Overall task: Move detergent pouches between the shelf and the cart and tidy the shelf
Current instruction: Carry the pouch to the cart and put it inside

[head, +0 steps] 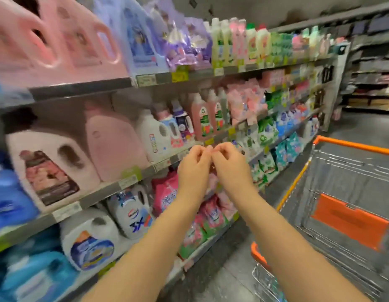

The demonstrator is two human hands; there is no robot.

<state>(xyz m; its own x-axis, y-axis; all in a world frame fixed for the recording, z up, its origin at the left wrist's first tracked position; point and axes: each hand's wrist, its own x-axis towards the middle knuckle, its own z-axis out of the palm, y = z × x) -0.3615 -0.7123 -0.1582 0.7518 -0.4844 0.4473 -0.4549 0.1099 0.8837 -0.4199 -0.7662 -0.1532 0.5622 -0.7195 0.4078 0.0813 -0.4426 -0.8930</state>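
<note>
Detergent pouches (167, 198), pink, are sitting on a lower level of the shelf (84, 87), behind both raised hands.

Left hand (194, 168) and right hand (229, 166) are meeting fingertip to fingertip, fingers curled and pinching something too small to tell; the orange-handled cart (350, 147) is standing just right.

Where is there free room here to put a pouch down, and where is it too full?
The cart basket beside the orange flap looks mostly bare. The middle shelf has dark room above the pale pink jugs. The lower shelf is crowded with pink pouches just below both hands.
</note>
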